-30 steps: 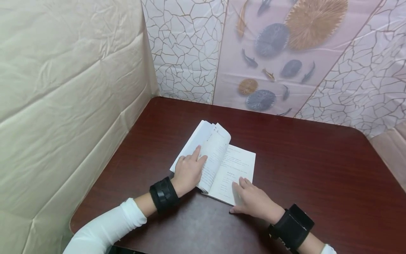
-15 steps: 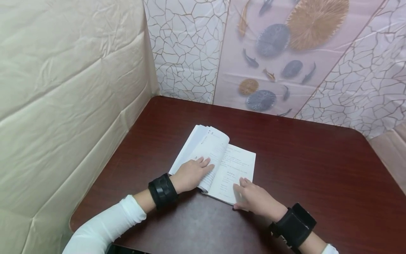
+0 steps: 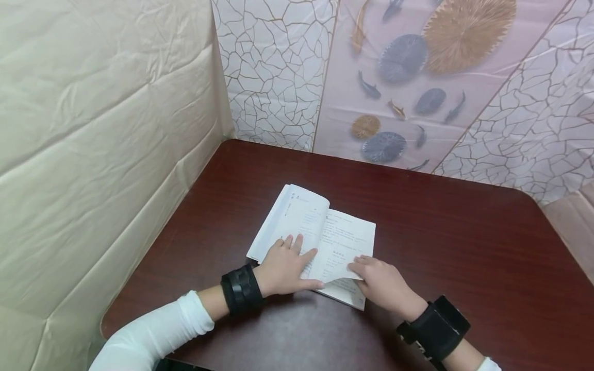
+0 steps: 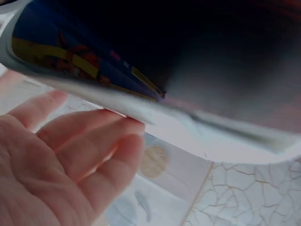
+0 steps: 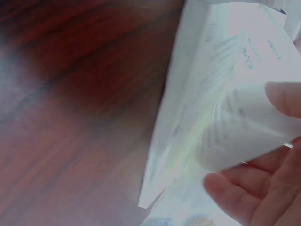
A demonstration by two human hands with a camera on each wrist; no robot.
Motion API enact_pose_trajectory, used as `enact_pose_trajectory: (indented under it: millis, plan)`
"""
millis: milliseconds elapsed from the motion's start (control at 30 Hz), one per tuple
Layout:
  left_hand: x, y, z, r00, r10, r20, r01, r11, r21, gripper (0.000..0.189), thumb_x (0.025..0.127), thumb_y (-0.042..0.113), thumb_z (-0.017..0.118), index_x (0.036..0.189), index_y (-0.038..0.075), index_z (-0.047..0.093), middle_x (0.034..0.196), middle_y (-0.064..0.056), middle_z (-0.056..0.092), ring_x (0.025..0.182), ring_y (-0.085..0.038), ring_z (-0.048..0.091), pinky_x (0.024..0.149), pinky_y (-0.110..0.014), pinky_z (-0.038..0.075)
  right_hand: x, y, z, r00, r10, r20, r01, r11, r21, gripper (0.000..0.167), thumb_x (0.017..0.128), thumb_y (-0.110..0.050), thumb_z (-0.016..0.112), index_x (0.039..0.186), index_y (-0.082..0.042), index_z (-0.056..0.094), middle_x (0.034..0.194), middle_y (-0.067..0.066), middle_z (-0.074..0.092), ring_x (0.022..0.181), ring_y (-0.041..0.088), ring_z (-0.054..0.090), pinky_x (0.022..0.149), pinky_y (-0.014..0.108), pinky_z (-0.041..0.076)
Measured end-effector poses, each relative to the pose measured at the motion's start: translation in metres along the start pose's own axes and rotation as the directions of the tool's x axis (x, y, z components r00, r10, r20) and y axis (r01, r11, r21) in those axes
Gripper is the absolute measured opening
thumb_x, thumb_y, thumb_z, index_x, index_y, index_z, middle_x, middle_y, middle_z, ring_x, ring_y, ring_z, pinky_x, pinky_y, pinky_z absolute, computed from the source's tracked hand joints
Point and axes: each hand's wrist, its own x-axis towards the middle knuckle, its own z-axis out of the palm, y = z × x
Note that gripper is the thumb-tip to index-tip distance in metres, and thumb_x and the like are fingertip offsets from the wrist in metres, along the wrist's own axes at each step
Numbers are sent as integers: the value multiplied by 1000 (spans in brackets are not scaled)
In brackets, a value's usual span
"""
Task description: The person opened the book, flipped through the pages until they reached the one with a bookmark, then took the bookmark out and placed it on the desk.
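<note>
An open book [image 3: 303, 206] with printed pages lies on the dark red-brown table. My left hand [image 3: 285, 265] rests on its left page, fingers spread, the thumb reaching toward the fold. At the lower right corner, my right hand [image 3: 382, 283] pinches a page [image 5: 235, 127] between thumb and fingers. That page's lower edge is raised and curved, and another printed page shows beneath it. The left wrist view, tilted and partly dark, has the left hand's fingers by the book's edge and a colourful blue and yellow cover [image 4: 70, 61].
Around the book spreads the wooden tabletop [image 3: 441, 232]. A cream padded cloth wall [image 3: 116, 129] runs along the left side, and a patterned curtain [image 3: 274, 72] hangs behind the back edge. A dark object [image 3: 178, 365] shows at the bottom edge.
My left hand has slid down the left page and spread its fingers, the thumb now near the fold. My right hand has taken hold of the right page's corner and lifted it.
</note>
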Motion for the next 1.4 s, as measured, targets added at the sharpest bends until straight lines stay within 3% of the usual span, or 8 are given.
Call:
enact_pose_trajectory:
  millis: [333, 500, 600, 733, 967, 1167, 1267, 1400]
  plan:
    - [-3, 7, 14, 986, 9, -165, 0, 999, 52, 65, 75, 57, 53, 126, 19, 47, 128, -24, 45, 115, -42, 44, 85, -46, 39, 5, -6, -9, 962, -46, -270, 53, 998, 16, 29, 68, -7, 68, 97, -9, 68, 105, 9, 65, 106, 25, 56, 69, 36, 51]
    - [0, 9, 14, 983, -55, -176, 56, 998, 3, 57, 76, 44, 55, 125, 15, 49, 127, -22, 47, 115, -40, 45, 85, -45, 39, 6, -9, -9, 945, 44, -324, -15, 996, 91, 58, 72, -18, 70, 124, -1, 49, 133, 16, 44, 122, 29, 42, 78, 41, 48]
    - [2, 7, 11, 961, -110, -254, 98, 993, -62, 50, 77, 37, 54, 117, 7, 57, 119, -18, 55, 108, -33, 53, 81, -41, 43, 5, -11, -8, 958, 130, -257, -93, 984, 151, 74, 77, -27, 66, 135, 4, 31, 141, 20, 29, 127, 31, 33, 86, 44, 44]
    - [4, -4, 5, 905, -183, -383, 115, 974, -193, 41, 78, 28, 54, 110, 4, 61, 93, -10, 68, 77, -20, 65, 60, -30, 46, 2, -11, -3, 988, 127, -92, -114, 984, 137, 69, 80, -35, 62, 131, 4, 37, 139, 23, 31, 125, 33, 36, 88, 44, 42]
    - [2, -22, 3, 868, -245, -432, 146, 957, -249, 59, 71, 10, 60, 128, 10, 44, 53, 3, 53, 37, -7, 37, 35, -19, 23, -1, -16, 9, 971, 78, 224, -109, 985, 133, 70, 75, -46, 63, 124, 2, 47, 130, 29, 40, 120, 39, 40, 87, 48, 42]
    - [-1, -29, 5, 879, -203, -432, 145, 976, -165, 49, 72, 10, 63, 120, 14, 55, 125, -12, 53, 76, -19, 61, 58, -29, 45, 1, -21, 10, 955, 80, 285, -110, 990, 88, 75, 69, -44, 69, 124, 2, 46, 129, 31, 39, 121, 41, 39, 87, 49, 42]
    - [1, -29, 2, 899, -116, -423, 65, 989, -131, 36, 76, 10, 62, 112, 14, 62, 132, -15, 45, 110, -26, 53, 79, -39, 45, 2, -23, 10, 966, 67, 249, -84, 995, 61, 70, 69, -39, 71, 120, 3, 49, 125, 31, 43, 117, 40, 43, 83, 47, 45]
    - [2, -28, 2, 947, 24, -321, -71, 988, -136, 36, 80, 4, 57, 115, 13, 60, 131, -12, 47, 118, -25, 47, 87, -37, 44, 2, -24, 10, 972, 57, 227, -72, 996, 58, 66, 69, -36, 72, 118, 3, 51, 123, 31, 46, 114, 40, 46, 81, 47, 46]
